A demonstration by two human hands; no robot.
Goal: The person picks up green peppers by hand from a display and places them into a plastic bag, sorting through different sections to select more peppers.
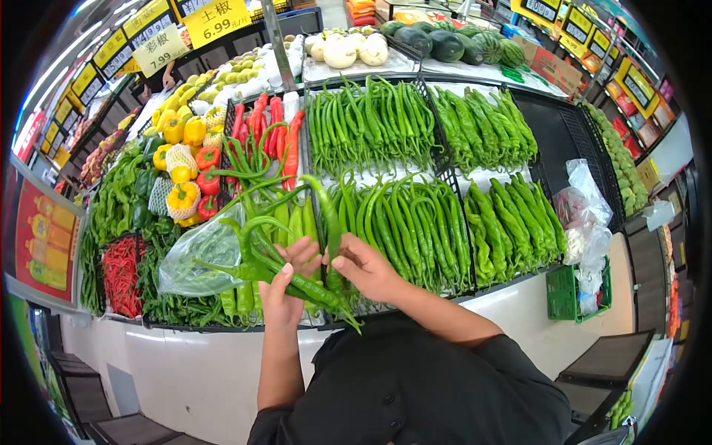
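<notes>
My left hand (283,295) is closed around a small bunch of long green peppers (317,291), their curved stems pointing up and to the left. Close beside it, my right hand (368,268) pinches a single long green pepper (331,226) between thumb and fingers, its stem end up. Behind the hands, rows of long green peppers (404,230) lie in a black crate. A clear plastic bag (199,259) rests on the produce left of my left hand. More loose green peppers (248,167) lie over the red peppers (291,144).
Yellow bell peppers (194,132) and small red chilies (121,267) are at the left. Wider green peppers (512,226) fill crates at the right. A green basket (564,293) with plastic bags (586,215) stands at the right edge. Watermelons (447,46) sit at the back.
</notes>
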